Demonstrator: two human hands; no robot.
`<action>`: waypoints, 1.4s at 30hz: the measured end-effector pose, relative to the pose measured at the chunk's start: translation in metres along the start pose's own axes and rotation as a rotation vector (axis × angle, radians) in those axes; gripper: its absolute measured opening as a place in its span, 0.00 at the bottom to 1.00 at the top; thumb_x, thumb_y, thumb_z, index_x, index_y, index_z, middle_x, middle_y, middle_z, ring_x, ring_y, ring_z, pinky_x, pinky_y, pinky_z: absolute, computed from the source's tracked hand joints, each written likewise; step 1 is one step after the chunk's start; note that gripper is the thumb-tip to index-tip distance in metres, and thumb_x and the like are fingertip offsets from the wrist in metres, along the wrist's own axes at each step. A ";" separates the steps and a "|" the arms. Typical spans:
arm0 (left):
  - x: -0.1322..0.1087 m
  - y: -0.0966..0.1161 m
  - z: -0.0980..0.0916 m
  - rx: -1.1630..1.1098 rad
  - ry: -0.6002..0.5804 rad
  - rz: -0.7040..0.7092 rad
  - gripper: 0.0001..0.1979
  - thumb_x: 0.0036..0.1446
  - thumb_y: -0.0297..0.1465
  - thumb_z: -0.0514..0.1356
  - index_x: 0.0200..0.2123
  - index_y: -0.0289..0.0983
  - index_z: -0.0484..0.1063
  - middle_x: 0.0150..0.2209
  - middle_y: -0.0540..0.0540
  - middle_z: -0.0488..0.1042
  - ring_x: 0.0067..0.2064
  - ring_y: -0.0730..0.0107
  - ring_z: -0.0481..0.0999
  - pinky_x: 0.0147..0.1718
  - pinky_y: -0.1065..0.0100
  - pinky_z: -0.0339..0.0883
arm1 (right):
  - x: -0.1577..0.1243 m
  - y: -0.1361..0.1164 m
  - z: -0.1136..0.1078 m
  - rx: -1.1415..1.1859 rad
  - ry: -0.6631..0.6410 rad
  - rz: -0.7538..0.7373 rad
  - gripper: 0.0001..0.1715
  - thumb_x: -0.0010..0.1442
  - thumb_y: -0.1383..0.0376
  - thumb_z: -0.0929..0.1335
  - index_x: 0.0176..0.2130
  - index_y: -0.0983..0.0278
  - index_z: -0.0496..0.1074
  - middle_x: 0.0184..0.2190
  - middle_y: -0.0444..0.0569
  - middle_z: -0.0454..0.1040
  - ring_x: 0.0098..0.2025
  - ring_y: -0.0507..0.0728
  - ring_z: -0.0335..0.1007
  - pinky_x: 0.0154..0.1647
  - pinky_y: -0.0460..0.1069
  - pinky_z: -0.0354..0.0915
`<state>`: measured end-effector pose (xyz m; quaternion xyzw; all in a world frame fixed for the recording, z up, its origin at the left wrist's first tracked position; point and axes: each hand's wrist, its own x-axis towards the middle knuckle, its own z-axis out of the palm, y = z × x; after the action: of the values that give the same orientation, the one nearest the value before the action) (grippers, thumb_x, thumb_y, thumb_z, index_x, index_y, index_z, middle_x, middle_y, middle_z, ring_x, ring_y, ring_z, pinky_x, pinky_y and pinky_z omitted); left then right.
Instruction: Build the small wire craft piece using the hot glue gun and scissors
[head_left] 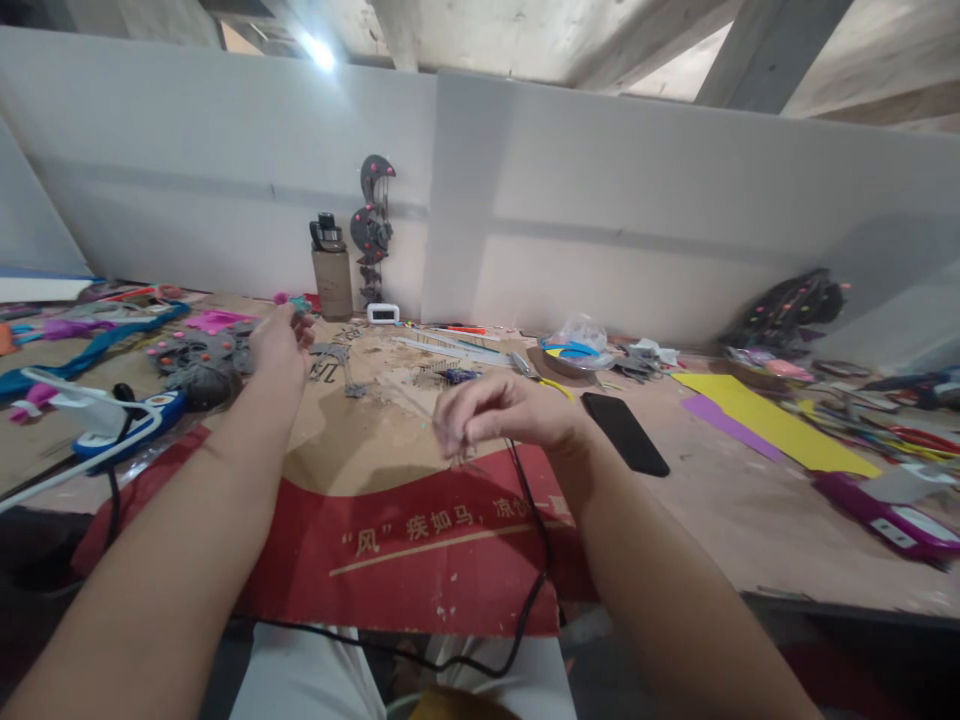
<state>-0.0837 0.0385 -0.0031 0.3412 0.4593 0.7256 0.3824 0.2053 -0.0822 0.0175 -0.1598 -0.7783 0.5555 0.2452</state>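
Observation:
My left hand is stretched far over the table, its fingers curled in. Just beyond its fingertips are a small pink ball and a teal piece; whether the hand touches them is unclear. Beside it lies a cluster of grey felt-like pieces with pink dots, and to its right a grey cut-out strip. Over the middle of the cardboard, my right hand is closed in a pinch. Anything between its fingers is blurred and too small to name.
A bottle, a white digital clock and a hanging grey moon ornament are along the back wall. Right of my right hand lie a black phone, yellow paper and a magenta power strip. A black cable crosses the cardboard.

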 end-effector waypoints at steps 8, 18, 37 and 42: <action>-0.029 -0.010 0.026 -0.101 -0.083 0.053 0.02 0.50 0.24 0.60 0.27 0.35 0.69 0.19 0.53 0.66 0.20 0.79 0.66 0.15 0.76 0.53 | 0.008 0.042 -0.028 -0.877 0.597 0.390 0.25 0.58 0.49 0.64 0.23 0.64 0.74 0.19 0.48 0.71 0.24 0.53 0.65 0.27 0.47 0.55; -0.064 -0.023 0.042 -0.086 -0.400 -0.059 0.07 0.43 0.28 0.66 0.27 0.34 0.71 0.19 0.54 0.64 0.19 0.83 0.60 0.16 0.78 0.50 | 0.009 0.108 -0.049 -0.736 0.900 0.700 0.07 0.40 0.65 0.72 0.22 0.64 0.70 0.24 0.55 0.74 0.31 0.60 0.71 0.29 0.49 0.59; -0.067 -0.029 0.041 -0.089 -0.427 -0.081 0.12 0.40 0.33 0.68 0.25 0.33 0.69 0.18 0.56 0.59 0.17 0.85 0.54 0.14 0.77 0.41 | 0.033 0.059 -0.004 0.073 0.915 -0.110 0.21 0.47 0.65 0.66 0.44 0.60 0.61 0.39 0.46 0.72 0.27 0.49 0.65 0.20 0.43 0.62; -0.068 -0.030 0.043 -0.103 -0.389 -0.060 0.15 0.36 0.34 0.70 0.26 0.33 0.71 0.18 0.55 0.61 0.18 0.84 0.55 0.15 0.76 0.42 | 0.034 0.066 -0.004 -0.134 0.897 -0.112 0.19 0.55 0.58 0.65 0.47 0.60 0.62 0.35 0.44 0.71 0.21 0.47 0.58 0.19 0.44 0.60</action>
<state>-0.0078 0.0049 -0.0260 0.4414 0.3490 0.6567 0.5021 0.1777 -0.0396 -0.0374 -0.3575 -0.6370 0.3655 0.5769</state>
